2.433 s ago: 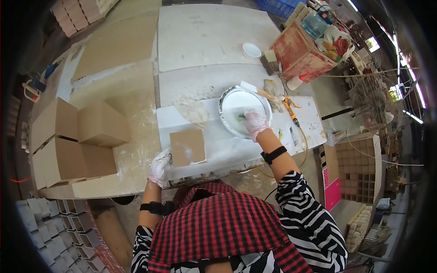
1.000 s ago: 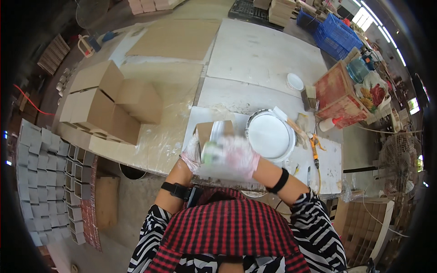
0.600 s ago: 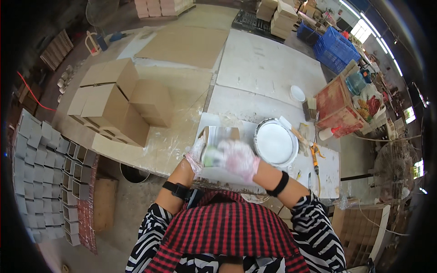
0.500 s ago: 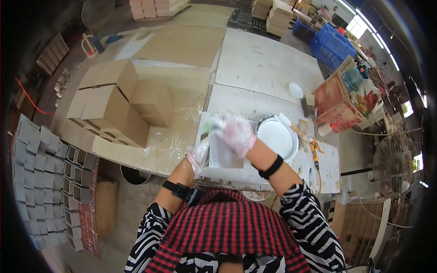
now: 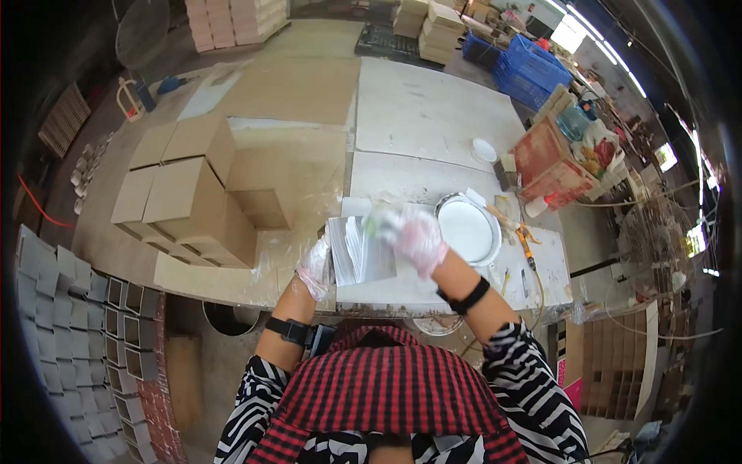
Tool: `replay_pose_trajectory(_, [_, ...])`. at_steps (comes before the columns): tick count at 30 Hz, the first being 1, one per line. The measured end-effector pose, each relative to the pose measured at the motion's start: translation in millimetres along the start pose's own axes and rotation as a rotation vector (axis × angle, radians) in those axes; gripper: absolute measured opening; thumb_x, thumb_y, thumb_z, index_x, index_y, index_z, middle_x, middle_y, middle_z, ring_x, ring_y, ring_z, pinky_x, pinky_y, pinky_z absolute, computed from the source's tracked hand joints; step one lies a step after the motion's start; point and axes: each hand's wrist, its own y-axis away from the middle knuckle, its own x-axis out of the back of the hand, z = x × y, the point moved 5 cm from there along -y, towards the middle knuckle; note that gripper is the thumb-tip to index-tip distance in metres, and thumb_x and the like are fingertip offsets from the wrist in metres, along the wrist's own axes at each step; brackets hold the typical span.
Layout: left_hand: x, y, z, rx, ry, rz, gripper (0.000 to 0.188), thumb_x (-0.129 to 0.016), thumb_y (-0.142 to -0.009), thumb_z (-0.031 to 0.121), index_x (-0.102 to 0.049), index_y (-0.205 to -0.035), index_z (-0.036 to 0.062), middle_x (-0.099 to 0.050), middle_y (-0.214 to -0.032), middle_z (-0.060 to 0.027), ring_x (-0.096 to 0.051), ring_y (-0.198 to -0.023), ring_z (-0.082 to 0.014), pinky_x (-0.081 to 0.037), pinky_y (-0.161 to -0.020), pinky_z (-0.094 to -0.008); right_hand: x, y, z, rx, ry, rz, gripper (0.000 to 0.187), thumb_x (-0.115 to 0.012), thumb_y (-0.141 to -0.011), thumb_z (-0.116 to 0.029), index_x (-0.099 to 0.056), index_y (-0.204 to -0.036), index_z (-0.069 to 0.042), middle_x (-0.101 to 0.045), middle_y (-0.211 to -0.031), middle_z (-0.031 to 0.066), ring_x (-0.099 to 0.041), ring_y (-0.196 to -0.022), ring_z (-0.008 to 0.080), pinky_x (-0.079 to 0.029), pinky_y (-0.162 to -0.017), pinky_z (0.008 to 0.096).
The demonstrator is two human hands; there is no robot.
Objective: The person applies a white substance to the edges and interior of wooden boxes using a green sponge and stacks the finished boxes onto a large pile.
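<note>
My left hand point(image 5: 315, 267), in a thin clear glove, grips the left edge of a pale grey, box-like piece point(image 5: 357, 259) on the worktable. White wet streaks run down the face of that piece. Over its upper right part is my gloved right hand point(image 5: 419, 238), closed on a small green-and-white thing point(image 5: 379, 224) that is smeared by motion, so its kind does not show. Just right of this hand stands a round tub of white liquid point(image 5: 469, 230), with a flat pale tool point(image 5: 475, 197) at its far rim.
Brown cardboard boxes point(image 5: 182, 189) stand stacked on the left of the table. Farther right lie a yellow-orange air gun point(image 5: 528, 243) with a hose and a small white bowl point(image 5: 484, 150). Grey open boxes point(image 5: 58, 332) are piled at lower left.
The view has shifted a little. My left hand has moved left with the piece's edge, and more of the streaked face shows. My right hand has moved slightly right, still holding the blurred thing.
</note>
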Motion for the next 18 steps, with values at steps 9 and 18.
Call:
replay_pose_trajectory(9, [-6, 22, 8, 0.077, 0.087, -0.073, 0.044, -0.041, -0.094, 0.040, -0.049, -0.122, 0.0066, -0.058, -0.114, -0.0073, -0.057, -0.102, -0.0212, -0.047, -0.089, -0.0360, -15, 24, -31, -0.144, -0.215, -0.010, 0.031, -0.062, -0.071, -0.020, -0.057, -0.102, -0.025, -0.055, -0.102, 0.0011, -0.056, -0.090, 0.0210, -0.050, -0.075, 0.0317])
replay_pose_trajectory(18, [-33, 10, -6, -0.057, 0.136, -0.064, 0.046, -0.040, -0.093, 0.042, -0.048, -0.123, 0.0091, -0.055, -0.119, -0.0085, -0.055, -0.106, -0.0232, -0.045, -0.092, -0.0388, 33, -11, -11, -0.390, -0.038, 0.244, 0.019, -0.057, -0.080, -0.032, -0.059, -0.096, -0.023, -0.057, -0.090, 0.0071, -0.060, -0.080, 0.0243, -0.050, -0.070, 0.0345])
